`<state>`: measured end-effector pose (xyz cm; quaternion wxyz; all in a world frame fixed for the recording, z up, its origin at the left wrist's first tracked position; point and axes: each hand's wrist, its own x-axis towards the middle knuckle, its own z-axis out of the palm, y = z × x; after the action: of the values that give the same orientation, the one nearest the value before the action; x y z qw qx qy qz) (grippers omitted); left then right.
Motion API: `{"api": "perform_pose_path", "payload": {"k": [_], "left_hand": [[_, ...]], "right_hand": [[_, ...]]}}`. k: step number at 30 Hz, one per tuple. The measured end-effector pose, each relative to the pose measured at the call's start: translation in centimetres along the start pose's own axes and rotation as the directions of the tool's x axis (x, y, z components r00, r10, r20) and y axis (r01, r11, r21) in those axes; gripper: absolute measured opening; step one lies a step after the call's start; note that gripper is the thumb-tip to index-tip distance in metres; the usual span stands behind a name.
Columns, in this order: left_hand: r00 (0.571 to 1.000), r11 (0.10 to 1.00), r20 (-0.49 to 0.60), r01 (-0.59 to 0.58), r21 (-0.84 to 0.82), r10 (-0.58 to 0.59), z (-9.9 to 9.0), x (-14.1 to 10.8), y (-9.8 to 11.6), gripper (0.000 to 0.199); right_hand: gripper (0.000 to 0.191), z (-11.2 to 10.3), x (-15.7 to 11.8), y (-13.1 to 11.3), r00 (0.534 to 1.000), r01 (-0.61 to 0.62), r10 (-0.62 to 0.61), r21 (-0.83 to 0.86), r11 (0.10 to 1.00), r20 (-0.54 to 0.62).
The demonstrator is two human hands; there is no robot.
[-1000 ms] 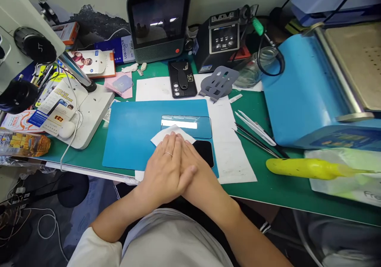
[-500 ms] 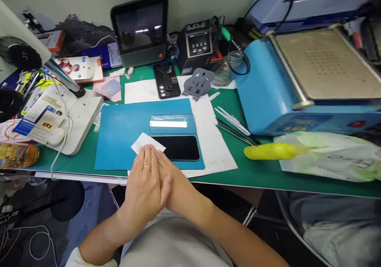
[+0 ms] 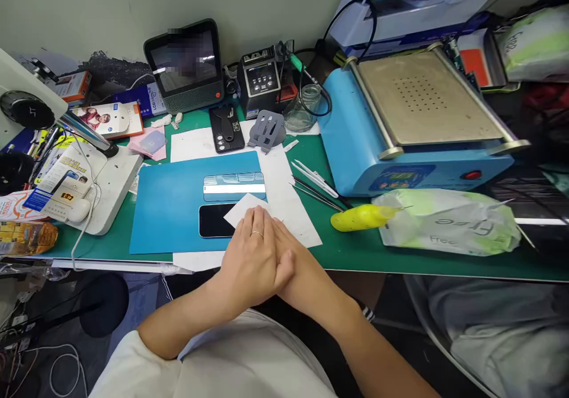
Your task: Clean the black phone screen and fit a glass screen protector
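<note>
My left hand (image 3: 252, 259), with a ring on one finger, lies flat with straight fingers across the back of my right hand (image 3: 288, 253). Under the fingers of my right hand is a white wipe (image 3: 244, 206), pressed onto the right part of a black smartphone screen (image 3: 216, 221). The phone's left half shows; its right end is hidden by the wipe and my hands. It lies on a blue mat (image 3: 164, 208). Just behind it rests a clear rectangular panel (image 3: 233, 187) with a white strip.
White paper (image 3: 297, 220) extends from under the mat. Tweezers (image 3: 315, 179), a yellow bottle with a needle tip (image 3: 360, 217) and a wipes pack (image 3: 448, 223) lie rightward. Behind stand a blue heating plate machine (image 3: 351, 143), a glass jar (image 3: 302, 111), a black phone (image 3: 226, 128) and a display (image 3: 186, 60).
Both hands, still stacked, have slid the wipe rightward along the phone, uncovering its left end. The camera view has turned toward the right.
</note>
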<state>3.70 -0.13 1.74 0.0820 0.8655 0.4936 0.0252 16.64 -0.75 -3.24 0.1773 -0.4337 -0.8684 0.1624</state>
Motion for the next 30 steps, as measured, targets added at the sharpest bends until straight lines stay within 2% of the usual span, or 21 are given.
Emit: {"api": "perform_pose_path", "payload": {"k": [3,6,13,18,22,26,30], "left_hand": [[1.000,1.000,-0.016,0.021,0.005,-0.021,0.2,1.4,-0.3,0.070],[0.998,0.999,-0.032,0.045,-0.020,-0.046,0.2,1.4,-1.3,0.068],[0.993,0.993,-0.065,0.099,-0.067,-0.103,-0.5,-2.3,-5.4,0.066],[0.981,0.979,-0.077,0.166,-0.120,-0.176,-0.5,-4.4,-7.6,0.064],[0.979,0.982,-0.115,0.157,-0.106,-0.169,0.0,-6.0,-7.2,0.064],[0.981,0.990,-0.147,0.117,-0.082,-0.128,0.5,-7.4,-5.9,0.068],[0.985,0.991,-0.126,0.113,-0.072,-0.121,0.8,-7.6,-4.7,0.070]], "right_hand": [[0.085,-0.8,0.9,1.1,1.000,0.009,-0.010,0.016,1.000,0.016],[0.085,-0.8,2.1,0.9,1.000,0.008,-0.008,0.029,1.000,0.023],[0.077,0.6,5.4,-3.0,0.997,0.051,-0.056,0.072,0.996,0.060],[0.081,1.9,7.4,-5.3,0.994,0.052,-0.060,0.086,0.995,0.091],[0.081,2.7,6.6,-6.3,0.995,0.029,-0.036,0.072,0.997,0.097],[0.080,3.4,4.9,-7.1,0.998,0.030,-0.031,0.018,0.999,0.056],[0.082,3.6,3.4,-7.0,0.999,0.044,-0.043,-0.047,0.998,0.012]]}}
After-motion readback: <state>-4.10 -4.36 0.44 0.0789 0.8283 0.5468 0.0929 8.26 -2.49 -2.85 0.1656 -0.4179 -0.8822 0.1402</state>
